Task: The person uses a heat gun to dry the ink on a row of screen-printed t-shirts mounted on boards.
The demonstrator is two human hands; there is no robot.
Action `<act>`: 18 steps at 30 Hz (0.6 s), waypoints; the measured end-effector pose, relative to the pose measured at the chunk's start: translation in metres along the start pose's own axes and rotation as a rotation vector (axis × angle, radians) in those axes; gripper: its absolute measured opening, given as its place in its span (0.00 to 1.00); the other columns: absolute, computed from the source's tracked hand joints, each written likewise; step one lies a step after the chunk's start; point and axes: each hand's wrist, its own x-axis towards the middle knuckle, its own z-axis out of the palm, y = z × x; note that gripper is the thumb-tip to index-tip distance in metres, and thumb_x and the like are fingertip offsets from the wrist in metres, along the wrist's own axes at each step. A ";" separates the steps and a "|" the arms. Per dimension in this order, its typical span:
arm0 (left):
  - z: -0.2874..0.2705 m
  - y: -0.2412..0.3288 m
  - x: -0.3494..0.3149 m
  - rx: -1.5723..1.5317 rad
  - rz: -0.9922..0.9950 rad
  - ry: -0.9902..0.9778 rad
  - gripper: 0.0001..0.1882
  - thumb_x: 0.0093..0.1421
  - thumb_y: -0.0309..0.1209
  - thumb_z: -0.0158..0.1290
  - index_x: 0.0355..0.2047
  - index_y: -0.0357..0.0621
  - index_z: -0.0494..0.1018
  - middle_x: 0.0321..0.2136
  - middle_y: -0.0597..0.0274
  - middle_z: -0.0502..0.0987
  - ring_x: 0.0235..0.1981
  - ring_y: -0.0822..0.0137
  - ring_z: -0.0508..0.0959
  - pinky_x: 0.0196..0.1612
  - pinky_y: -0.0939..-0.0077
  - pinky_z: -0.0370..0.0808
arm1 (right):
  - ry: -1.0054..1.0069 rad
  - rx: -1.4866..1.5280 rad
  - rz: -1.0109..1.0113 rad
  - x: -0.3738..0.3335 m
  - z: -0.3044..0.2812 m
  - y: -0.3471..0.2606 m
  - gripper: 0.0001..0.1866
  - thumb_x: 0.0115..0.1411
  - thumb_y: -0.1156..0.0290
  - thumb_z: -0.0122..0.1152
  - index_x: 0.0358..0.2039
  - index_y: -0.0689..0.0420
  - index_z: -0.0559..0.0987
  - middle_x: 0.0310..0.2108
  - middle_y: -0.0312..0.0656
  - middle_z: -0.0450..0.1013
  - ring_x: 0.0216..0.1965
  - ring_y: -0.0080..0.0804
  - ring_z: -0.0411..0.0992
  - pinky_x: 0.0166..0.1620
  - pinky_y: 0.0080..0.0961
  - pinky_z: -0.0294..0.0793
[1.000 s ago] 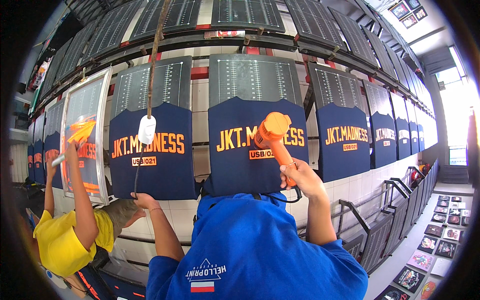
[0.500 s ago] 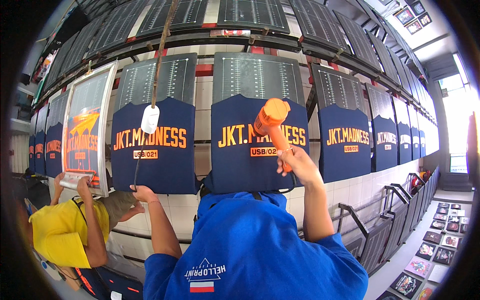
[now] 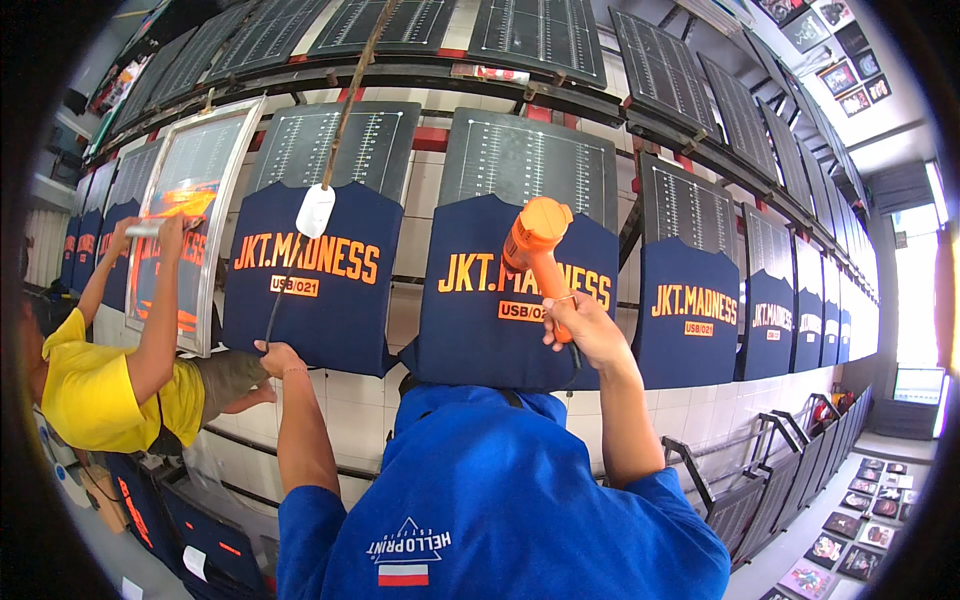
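My right hand [image 3: 588,332] is closed round the handle of an orange heat gun [image 3: 541,232], held over the orange lettering of a navy shirt [image 3: 480,352] stretched on a black board [image 3: 525,155] in the middle. To the left, my left hand [image 3: 280,358] grips a dark cord [image 3: 274,318] at the lower edge of a second navy shirt [image 3: 345,335]. That cord hangs from a white socket block [image 3: 315,211] on a brown line. The heat gun hides part of the print behind it.
On the left, a person in a yellow shirt [image 3: 105,380] pulls a squeegee [image 3: 150,229] over a framed screen [image 3: 238,150]. More shirts on boards [image 3: 690,345] run off to the right. Empty boards [image 3: 540,40] stand in a rack behind; black metal frames [image 3: 765,470] are at lower right.
The view has shifted slightly. The heat gun stays over the middle shirt, and my left hand keeps the cord. The other person's hands and squeegee have moved up the screen.
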 end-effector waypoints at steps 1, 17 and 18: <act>0.000 0.000 -0.002 0.033 0.003 0.008 0.40 0.69 0.55 0.33 0.45 0.19 0.71 0.43 0.28 0.75 0.46 0.35 0.77 0.51 0.50 0.73 | -0.029 -0.017 -0.015 0.003 0.000 -0.002 0.15 0.65 0.59 0.56 0.38 0.59 0.71 0.24 0.34 0.71 0.24 0.23 0.74 0.25 0.19 0.72; -0.003 0.003 -0.004 0.146 0.043 0.060 0.42 0.69 0.56 0.31 0.46 0.20 0.73 0.45 0.30 0.76 0.48 0.37 0.76 0.54 0.51 0.72 | -0.046 -0.045 0.062 0.013 -0.001 -0.016 0.16 0.65 0.58 0.57 0.39 0.60 0.71 0.23 0.34 0.71 0.23 0.23 0.74 0.24 0.19 0.72; -0.003 0.003 -0.004 0.144 0.039 0.067 0.42 0.68 0.56 0.31 0.46 0.20 0.73 0.45 0.30 0.76 0.48 0.37 0.76 0.54 0.51 0.72 | -0.048 -0.031 0.066 0.010 -0.002 -0.017 0.16 0.65 0.59 0.57 0.39 0.60 0.71 0.23 0.34 0.71 0.23 0.23 0.74 0.24 0.19 0.72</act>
